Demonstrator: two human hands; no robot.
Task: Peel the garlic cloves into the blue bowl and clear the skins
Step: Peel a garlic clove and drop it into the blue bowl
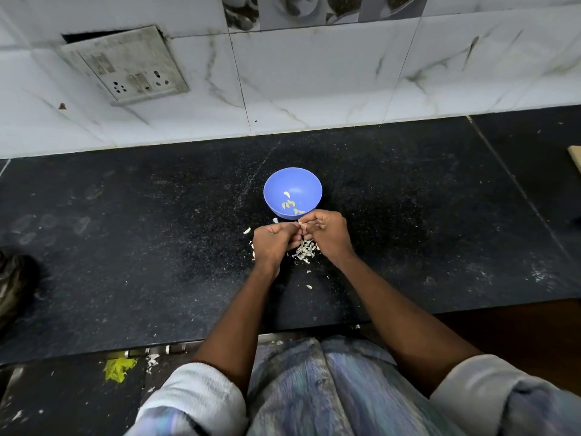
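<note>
Blue bowl [292, 192] sits at twelve o'clock of my hands so peeled cloves drop straight in, while left hand [273, 243] and right hand [327, 232] each pinch one clove [302, 227] (skins [304, 251] pile beneath).

A blue bowl [292, 191] stands on the black speckled desk [125, 247], with a few peeled garlic cloves [290, 203] lying in its bottom. Just near of the bowl the two hands meet: the left hand [273, 243] and the right hand [328, 232] have their fingers curled toward each other, pinching a small pale clove [302, 226] between the fingertips. Under and between the hands lies a heap of pale skins [304, 251], and a few loose scraps are scattered nearer on the desk. One unpeeled clove [247, 230] lies just left of the left hand. On the far tiled wall, to the left, hangs a grimy socket plate [125, 64].
</note>
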